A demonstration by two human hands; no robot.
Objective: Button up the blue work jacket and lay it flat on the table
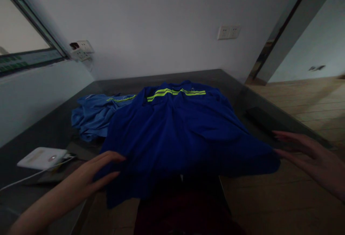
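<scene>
Near the lower left of the frame, the fingers [112, 156] of the left hand [97, 172] are reaching over the side edge of a royal-blue cloth shirt [172, 127], spreading apart from the thumb rather than pinching; whether they are pressing on the fabric is hard to tell. Toward the right edge of the frame, the right hand [309, 152] is also holding its fingers well apart from the thumb, whose tip is lying right by the shirt's right lower corner, though contact is unclear. The shirt is filling the middle of the frame, its collar and bright yellow-green stripes facing up near the far end, its lower part hanging past the near edge of a dark grey table [239, 96]. Just beyond the right fingers, a flat black rectangular object [258, 120] is lying on the table. Left of centre, a crumpled lighter-blue cloth garment [93, 114] with a yellow-green stripe is lying against the shirt. At the lower left, a white rectangular device [40, 158] is resting with a white cable [25, 181] trailing from it. Behind, a pale wall [161, 30] is carrying white sockets [223, 32], while wood-toned floor [309, 98] is showing at the right.
</scene>
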